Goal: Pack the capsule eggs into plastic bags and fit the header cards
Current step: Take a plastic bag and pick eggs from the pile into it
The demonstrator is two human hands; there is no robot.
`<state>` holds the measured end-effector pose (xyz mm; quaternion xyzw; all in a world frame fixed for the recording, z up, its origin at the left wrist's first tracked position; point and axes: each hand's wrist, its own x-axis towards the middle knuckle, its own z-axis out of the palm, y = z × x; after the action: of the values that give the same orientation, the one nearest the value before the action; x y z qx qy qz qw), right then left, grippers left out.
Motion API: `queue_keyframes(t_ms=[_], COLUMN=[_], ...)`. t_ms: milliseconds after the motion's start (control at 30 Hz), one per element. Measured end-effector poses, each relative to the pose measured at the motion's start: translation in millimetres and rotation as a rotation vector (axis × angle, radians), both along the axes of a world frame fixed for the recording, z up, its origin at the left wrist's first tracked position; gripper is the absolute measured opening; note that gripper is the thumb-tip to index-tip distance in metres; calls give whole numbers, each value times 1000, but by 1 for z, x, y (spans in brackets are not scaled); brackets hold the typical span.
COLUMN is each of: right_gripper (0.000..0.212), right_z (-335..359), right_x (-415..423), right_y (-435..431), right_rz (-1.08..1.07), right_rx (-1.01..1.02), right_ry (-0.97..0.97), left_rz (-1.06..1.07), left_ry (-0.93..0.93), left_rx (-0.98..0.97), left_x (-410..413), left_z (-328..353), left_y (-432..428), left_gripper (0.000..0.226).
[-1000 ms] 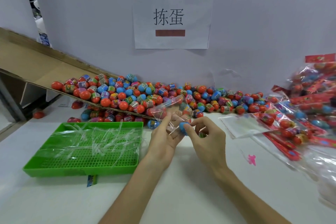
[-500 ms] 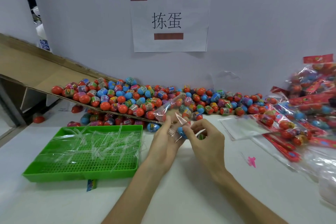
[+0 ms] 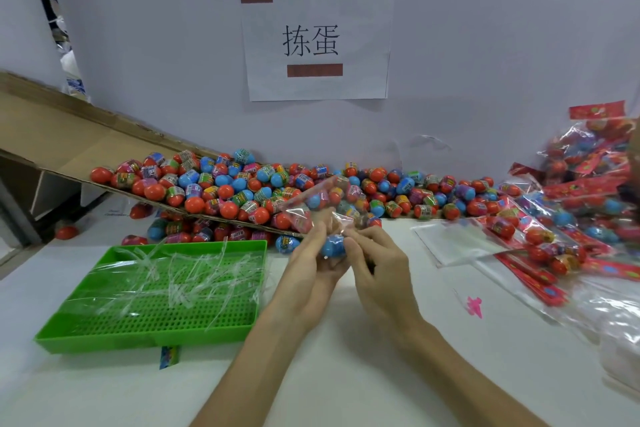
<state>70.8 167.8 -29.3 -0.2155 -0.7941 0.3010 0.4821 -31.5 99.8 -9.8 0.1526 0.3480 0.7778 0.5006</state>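
A long clear plastic bag (image 3: 311, 199) slants up from my hands toward the egg pile, with capsule eggs visible inside it. My left hand (image 3: 308, 270) holds the bag's near end. My right hand (image 3: 375, 269) pinches a blue capsule egg (image 3: 333, 248) at the bag's mouth, between both hands. A big heap of red, blue and multicoloured capsule eggs (image 3: 242, 191) lies along the wall behind. Finished bags with red header cards (image 3: 585, 204) are piled at the right.
A green perforated tray (image 3: 114, 333) holding clear plastic strips sits at the left. A cardboard ramp (image 3: 52, 135) slopes down into the egg heap. Flat empty bags (image 3: 453, 243) lie right of my hands, and a small pink scrap (image 3: 473, 306) lies on the white table.
My hands have stayed in place, working the blue egg at the bag's mouth. The bag's far end has shifted slightly.
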Motion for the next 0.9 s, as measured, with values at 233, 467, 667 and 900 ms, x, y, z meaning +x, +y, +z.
queue_keyframes(t_ms=[233,467,667,900], right_gripper=[33,23,36,61], right_z=[4,9,16,17], right_x=[0,6,7,10], right_y=[-2,3,1,0], right_rz=[-40,-120,-176,-56], right_rx=[7,-151,-189,-381], right_ry=[49,159,228,195], left_rz=[-39,-91,2,0], left_ry=[58,140,-7,-38], left_rx=[13,-30,-74,-101], left_x=[5,7,-2,-1], left_z=[1,-4,-3,0], left_y=[0,3,3,1], left_gripper=[41,36,26,41])
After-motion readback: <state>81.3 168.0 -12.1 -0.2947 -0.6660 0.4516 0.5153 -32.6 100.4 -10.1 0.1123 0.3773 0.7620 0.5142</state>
